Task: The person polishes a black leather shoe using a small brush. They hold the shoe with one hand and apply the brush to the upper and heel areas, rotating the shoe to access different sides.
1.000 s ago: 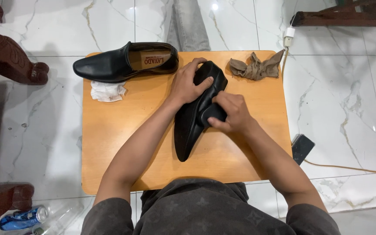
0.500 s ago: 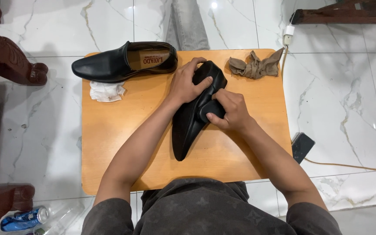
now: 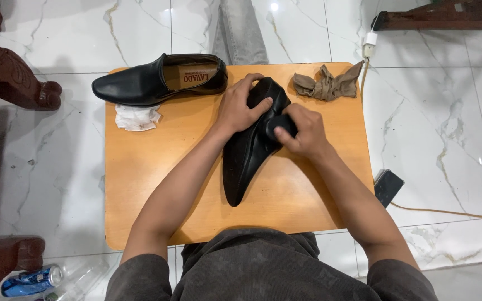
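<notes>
I see my left hand clasped over the heel end of a black shoe that lies on the small wooden table, toe pointing toward me. My right hand is closed on a small dark round applicator pressed against the shoe's upper. A second black shoe rests at the table's far edge, a crumpled white tissue just beside it, a brown rag at the far right corner.
</notes>
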